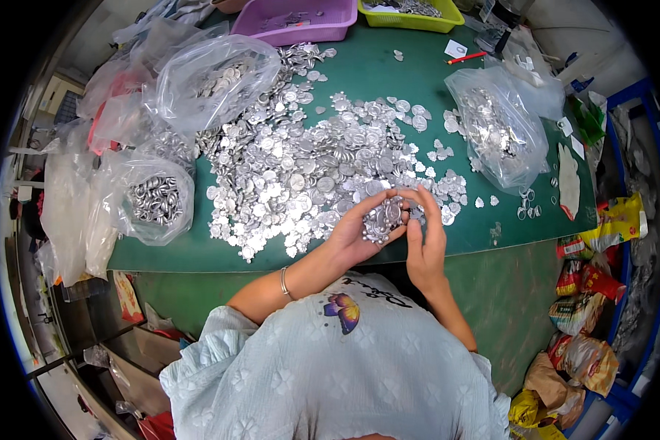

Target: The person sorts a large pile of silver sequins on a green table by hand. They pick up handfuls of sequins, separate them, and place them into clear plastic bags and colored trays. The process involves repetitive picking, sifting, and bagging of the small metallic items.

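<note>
My left hand (358, 229) is cupped, palm up, around a handful of small silver metal pieces (383, 221), just above the table's near edge. To its right, my right hand (428, 242) has its fingers extended and bent toward the handful, the thumb apart from them. Its fingertips come close to those of the left hand; whether they touch a piece cannot be made out. Beyond both hands spreads a wide heap of flat silver metal charms (293, 172), some round like coins, some with scalloped edges. A few lie loose at the heap's right side.
On the green table (513, 220) stand clear bags of metal pieces: one with rings (154, 202), one behind it (220, 77), another at right (495, 132). A purple basket (293, 26) and a yellow-green tray (411, 16) sit at the back. A red pencil (466, 58) lies nearby.
</note>
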Demonstrator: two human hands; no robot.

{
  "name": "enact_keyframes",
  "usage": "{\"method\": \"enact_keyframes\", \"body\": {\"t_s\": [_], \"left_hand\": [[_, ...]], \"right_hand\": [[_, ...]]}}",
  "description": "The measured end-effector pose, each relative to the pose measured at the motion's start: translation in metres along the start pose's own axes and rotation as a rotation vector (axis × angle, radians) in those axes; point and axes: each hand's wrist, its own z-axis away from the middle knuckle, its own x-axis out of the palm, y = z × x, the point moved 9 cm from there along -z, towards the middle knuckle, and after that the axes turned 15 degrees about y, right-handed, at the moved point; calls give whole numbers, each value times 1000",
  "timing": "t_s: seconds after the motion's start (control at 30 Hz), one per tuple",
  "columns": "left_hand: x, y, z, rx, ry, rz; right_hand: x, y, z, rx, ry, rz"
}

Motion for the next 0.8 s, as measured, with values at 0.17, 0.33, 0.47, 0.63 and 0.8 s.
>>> {"method": "enact_keyframes", "body": {"t_s": [0.17,0.33,0.47,0.63,0.8], "left_hand": [[-5,3,-2,-19,47,-26],[-1,10,-10,-42,150,-285],[56,14,-40,-25,137,-385],[168,0,-126,75,-49,-458],[240,-10,-155,163,-309,-366]], "right_hand": [[-5,23,1,225,63,-225],[-19,42,3,227,130,-152],[-38,57,4,316,263,-220],[-45,70,6,362,343,-267],[-39,68,2,368,289,-275]]}}
